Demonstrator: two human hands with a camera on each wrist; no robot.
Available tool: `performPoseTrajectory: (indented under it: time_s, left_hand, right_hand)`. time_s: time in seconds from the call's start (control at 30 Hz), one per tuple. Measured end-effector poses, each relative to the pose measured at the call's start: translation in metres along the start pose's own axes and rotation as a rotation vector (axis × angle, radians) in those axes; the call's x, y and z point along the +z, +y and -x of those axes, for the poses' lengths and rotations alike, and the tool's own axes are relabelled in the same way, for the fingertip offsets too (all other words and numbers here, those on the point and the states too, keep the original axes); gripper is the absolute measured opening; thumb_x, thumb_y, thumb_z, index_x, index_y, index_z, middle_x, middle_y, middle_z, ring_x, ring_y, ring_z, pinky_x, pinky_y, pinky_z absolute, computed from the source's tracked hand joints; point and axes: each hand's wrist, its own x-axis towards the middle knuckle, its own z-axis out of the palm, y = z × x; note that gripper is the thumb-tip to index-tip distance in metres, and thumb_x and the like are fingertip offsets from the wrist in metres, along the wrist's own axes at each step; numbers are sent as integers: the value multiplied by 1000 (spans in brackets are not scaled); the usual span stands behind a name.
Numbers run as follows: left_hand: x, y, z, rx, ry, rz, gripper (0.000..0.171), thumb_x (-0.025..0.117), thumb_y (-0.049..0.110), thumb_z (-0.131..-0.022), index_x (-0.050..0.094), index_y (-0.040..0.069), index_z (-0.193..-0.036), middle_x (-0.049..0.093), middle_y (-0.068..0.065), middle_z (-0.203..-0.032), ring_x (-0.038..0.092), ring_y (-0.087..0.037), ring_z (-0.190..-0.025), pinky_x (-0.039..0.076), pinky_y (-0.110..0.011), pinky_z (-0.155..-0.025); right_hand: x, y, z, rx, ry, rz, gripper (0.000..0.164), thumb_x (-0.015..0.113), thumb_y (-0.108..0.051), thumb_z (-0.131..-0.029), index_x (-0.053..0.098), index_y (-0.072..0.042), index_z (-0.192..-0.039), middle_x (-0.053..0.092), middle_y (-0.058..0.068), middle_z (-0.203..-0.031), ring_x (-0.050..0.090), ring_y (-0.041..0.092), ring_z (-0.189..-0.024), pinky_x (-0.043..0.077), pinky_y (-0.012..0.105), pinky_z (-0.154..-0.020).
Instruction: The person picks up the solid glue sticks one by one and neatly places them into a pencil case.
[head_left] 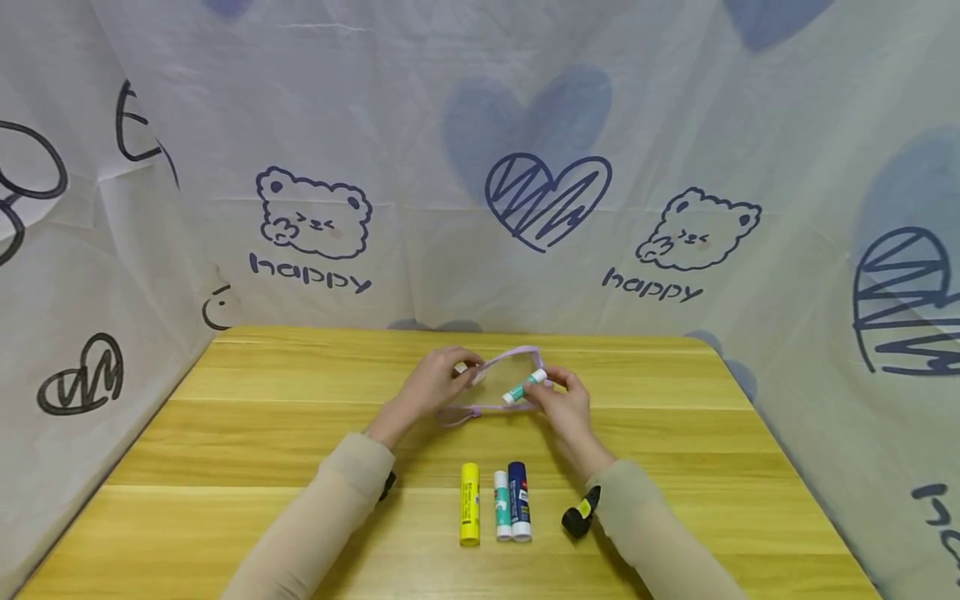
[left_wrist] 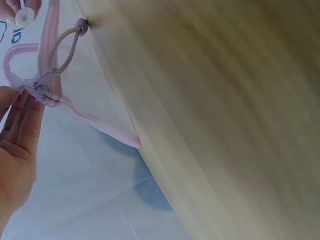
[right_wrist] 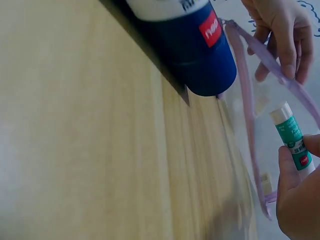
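My left hand (head_left: pixel 431 385) pinches the edge of a clear pouch with lilac trim (head_left: pixel 504 358), which hangs spread between both hands. In the left wrist view, thumb and fingers are at the knotted end of its trim (left_wrist: pixel 50 55), where a cord loop dangles. My right hand (head_left: pixel 567 410) grips a small white-and-green glue stick (head_left: pixel 523 387) between thumb and fingers, at the pouch's right side. From the right wrist, the glue stick (right_wrist: pixel 290 130) tilts with its white end toward the pouch opening.
On the wooden table (head_left: pixel 262 450), nearer me, stand or lie a yellow glue stick (head_left: pixel 469 504), another white-and-green one (head_left: pixel 502 506) and a dark blue one (head_left: pixel 519 500), the last two side by side. A printed cloth (head_left: pixel 420 167) hangs behind the table.
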Motion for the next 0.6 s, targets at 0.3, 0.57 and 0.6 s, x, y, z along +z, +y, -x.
performPoseTrajectory:
  time_s: [0.3, 0.57, 0.6]
  left_hand:
    - [-1, 2, 2, -58, 44, 45, 18, 68, 7, -100, 76, 6, -116, 73, -9, -111, 73, -23, -93, 63, -27, -79]
    - [2, 0, 1, -62, 60, 42, 18, 69, 8, -100, 76, 6, -115, 73, -9, -112, 72, -22, -96, 62, -26, -80]
    - [2, 0, 1, -64, 60, 45, 18, 69, 8, -100, 76, 6, -116, 73, -9, -112, 72, -22, -96, 62, -26, -80]
  right_hand:
    - [12, 5, -20, 18, -4, 8, 55, 76, 8, -86, 54, 10, -136, 51, 17, -121, 63, 13, -87, 61, 19, -74]
    - [26, 9, -31, 23, 27, 2, 50, 72, 15, -85, 54, 14, -132, 57, 13, -110, 61, 12, -85, 61, 19, -74]
    - [27, 10, -32, 24, 30, 5, 49, 71, 15, -86, 55, 15, -131, 57, 13, -109, 60, 12, -85, 61, 20, -74]
